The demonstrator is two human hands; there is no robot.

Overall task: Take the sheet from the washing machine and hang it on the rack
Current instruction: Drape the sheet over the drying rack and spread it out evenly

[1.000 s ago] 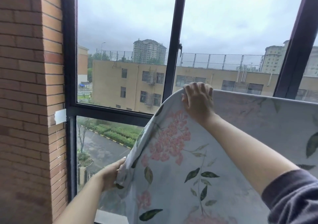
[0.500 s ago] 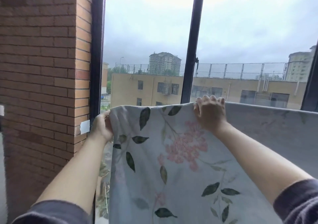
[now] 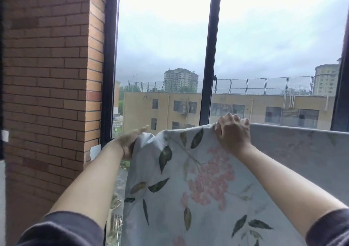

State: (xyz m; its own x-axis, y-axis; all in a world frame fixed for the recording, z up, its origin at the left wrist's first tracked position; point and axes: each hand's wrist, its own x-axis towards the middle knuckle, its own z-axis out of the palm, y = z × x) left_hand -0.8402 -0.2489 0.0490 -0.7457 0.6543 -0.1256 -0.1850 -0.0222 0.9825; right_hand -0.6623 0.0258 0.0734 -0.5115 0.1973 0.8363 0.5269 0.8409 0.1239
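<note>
A: Step?
B: Hanging phase. Sheet is up in front of the window, top edge running level off to the right, the rest dropping down out of frame. It looks draped over a bar, but the rack is hidden under the cloth, so that's a guess.
A: Hands?
B: Right hand is on the top edge, fingers curled over it, holding cloth. Left hand is lower and further left, near the brick wall, gripping the sheet's left end, which is bunched in its grasp. It's blurred, so finger detail is rough, but it has fabric in it.
A: So the left end isn't flat?
B: No. Between the hands the top edge dips and wrinkles. Right of the right hand it's smooth and straight.
A: Progress?
B: Late, I'd say. Most of the sheet seems on, only the left corner is unspread.
A: Next move?
B: Probably draw the left end out leftward, lift it level with the right hand, and lay it over the bar. The right hand should pin its edge so the hung part doesn't slide. If damp, the cloth is heavy and will creep toward the longer side.
A: Rack end visible?
B: No. Can't tell how much room is left there.
</note>
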